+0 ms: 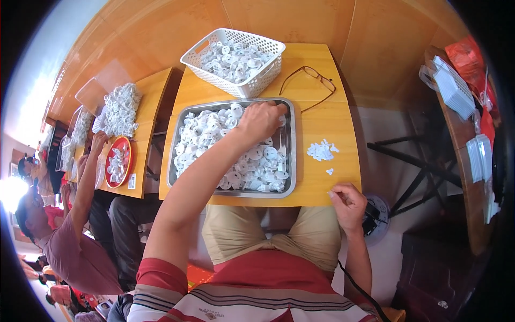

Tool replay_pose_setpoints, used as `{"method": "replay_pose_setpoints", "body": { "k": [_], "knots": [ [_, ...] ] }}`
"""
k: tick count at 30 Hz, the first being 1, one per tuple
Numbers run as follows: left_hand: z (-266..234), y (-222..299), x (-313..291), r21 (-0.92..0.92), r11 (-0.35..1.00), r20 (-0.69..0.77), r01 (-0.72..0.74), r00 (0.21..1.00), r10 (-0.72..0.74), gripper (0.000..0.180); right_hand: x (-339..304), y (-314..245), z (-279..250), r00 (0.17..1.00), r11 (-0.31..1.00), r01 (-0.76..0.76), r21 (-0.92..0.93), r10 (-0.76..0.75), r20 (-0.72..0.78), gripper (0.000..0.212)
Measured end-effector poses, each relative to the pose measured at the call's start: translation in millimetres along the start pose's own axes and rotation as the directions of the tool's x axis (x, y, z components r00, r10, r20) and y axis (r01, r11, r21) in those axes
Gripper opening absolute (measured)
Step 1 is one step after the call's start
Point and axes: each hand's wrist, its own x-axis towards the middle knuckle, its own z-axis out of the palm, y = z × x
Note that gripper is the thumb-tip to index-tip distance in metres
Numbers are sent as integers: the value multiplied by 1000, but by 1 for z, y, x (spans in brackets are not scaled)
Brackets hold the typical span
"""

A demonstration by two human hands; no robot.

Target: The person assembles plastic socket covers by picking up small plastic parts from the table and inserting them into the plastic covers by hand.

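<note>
A metal tray (293, 161) on the wooden table holds a heap of small white plastic parts (204, 134), round-headed and mixed in angle. My left hand (262, 122) reaches over the heap to the tray's far right corner. Its fingers are curled down at a white plastic part (282, 121) by the wall, and the fingertips are partly hidden. Near the table's front right edge, my right hand (350, 206) is closed in a pinch, with a tiny white piece (330, 193) showing at the thumb tip. Beyond it lie a small pile of flat white pieces (322, 151) and one stray piece (330, 172).
Behind the tray stands a white perforated basket (263, 80) full of similar parts. Folded-out glasses (311, 86) lie to its right. At left, a co-worker (80, 241) works over a red-rimmed dish (127, 166). A side table (456, 145) with white stacks stands at right.
</note>
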Motion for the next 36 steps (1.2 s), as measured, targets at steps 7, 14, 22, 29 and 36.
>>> {"method": "replay_pose_setpoints", "body": {
  "k": [7, 14, 22, 29, 36],
  "knots": [
    [-16, -3, -15, -171, 984, -39, -47, 998, 41, 26, 0, -3, -2, 1000, 999, 18, -27, -18, 3, 11],
    [-28, 7, -32, -340, 938, -145, -66, 989, 17, 27, -1, -1, 0, 999, 999, 33, -33, -34, -7, 10],
    [-19, 48, -94, -968, 213, 61, 131, 950, -306, 26, -1, -8, 1, 996, 997, -68, 32, 69, -47, 10],
    [-6, 68, -125, -982, -170, 127, 86, 960, -249, 31, 4, -18, 10, 993, 988, -79, 135, 91, -82, 11],
    [-3, 78, -138, -957, -268, 177, 111, 956, -235, 36, 8, -39, 21, 998, 975, -43, 217, 52, -38, 13]
  ]
}}
